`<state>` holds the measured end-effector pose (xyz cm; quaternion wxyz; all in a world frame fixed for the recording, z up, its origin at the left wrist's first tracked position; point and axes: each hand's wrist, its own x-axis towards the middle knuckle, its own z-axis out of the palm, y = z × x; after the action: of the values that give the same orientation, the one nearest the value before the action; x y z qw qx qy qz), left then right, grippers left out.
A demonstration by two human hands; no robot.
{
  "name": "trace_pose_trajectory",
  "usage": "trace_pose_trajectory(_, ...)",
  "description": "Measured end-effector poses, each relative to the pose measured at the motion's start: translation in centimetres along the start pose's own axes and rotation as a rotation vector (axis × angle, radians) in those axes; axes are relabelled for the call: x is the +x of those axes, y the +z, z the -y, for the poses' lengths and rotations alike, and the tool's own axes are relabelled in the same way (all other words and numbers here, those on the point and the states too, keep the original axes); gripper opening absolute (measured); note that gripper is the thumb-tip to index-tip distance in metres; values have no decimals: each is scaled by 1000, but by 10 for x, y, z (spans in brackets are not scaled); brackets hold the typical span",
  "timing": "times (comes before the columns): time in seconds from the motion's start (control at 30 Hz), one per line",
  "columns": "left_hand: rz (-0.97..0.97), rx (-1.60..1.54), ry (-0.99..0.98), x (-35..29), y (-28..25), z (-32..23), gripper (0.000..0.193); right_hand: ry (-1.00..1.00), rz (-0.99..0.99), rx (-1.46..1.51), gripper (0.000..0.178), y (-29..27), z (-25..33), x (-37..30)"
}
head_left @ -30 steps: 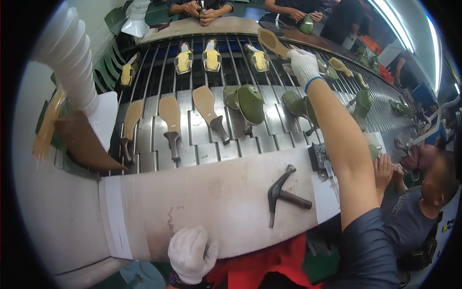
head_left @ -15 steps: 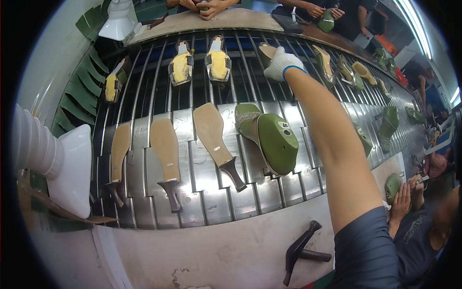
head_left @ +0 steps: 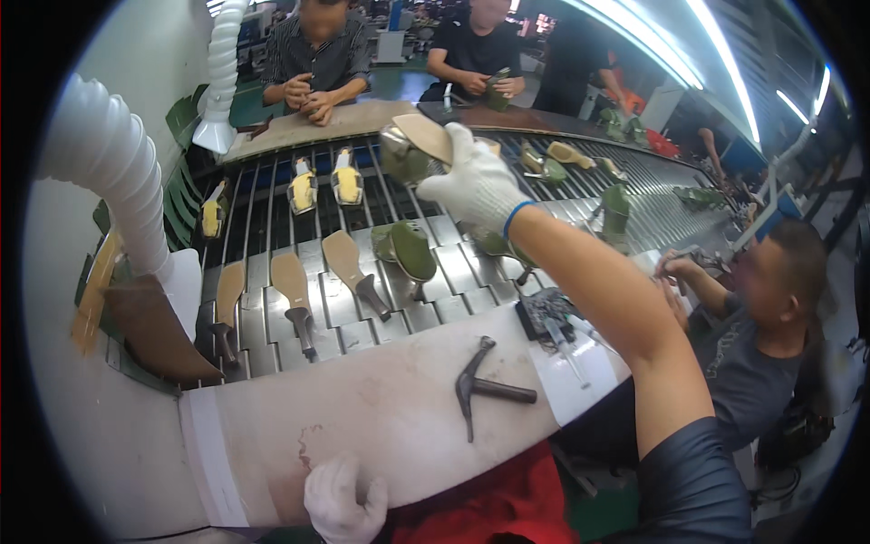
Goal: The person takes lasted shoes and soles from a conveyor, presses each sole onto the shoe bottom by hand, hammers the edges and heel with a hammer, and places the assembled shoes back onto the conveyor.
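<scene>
Right hand (head_left: 478, 181) clamped around a green shoe (head_left: 401, 156)

On my feed, the shoe sits just left of the right hand, held between thumb and fingers above the slatted metal rack (head_left: 449, 313). A tan sole (head_left: 422, 136) lies against the shoe, its right end at the fingers; I can't tell whether the two are joined. The left hand (head_left: 343, 500) rests at the near edge of the bench (head_left: 390, 412), well apart from the shoe, fingers loosely curled and thumb clear of them. I see a hammer (head_left: 498, 390) lying on the bench, to that hand's right.
</scene>
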<state>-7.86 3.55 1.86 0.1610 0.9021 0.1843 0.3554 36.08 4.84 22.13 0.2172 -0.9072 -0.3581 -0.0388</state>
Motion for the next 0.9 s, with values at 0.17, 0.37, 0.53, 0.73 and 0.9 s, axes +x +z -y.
trace_pose_trajectory(0.17,-166,-62,-35,-2,-5,-5,75,41,436,639,105,-9,23,-177)
trace_pose_trajectory(0.37,-439,434,475,-19,14,5,67,348,1066,1137,83,44,40,-366)
trace_pose_trajectory(0.53,-124,239,224,-63,-12,34,71,189,1136,1166,82,58,45,-403)
trace_pose_trajectory(0.73,-331,-642,-322,-53,-7,62,78,328,613,1525,37,69,33,-330)
trace_pose_trajectory(0.9,-318,-1433,-595,-10,-11,47,80,27,373,668,48,135,20,-247)
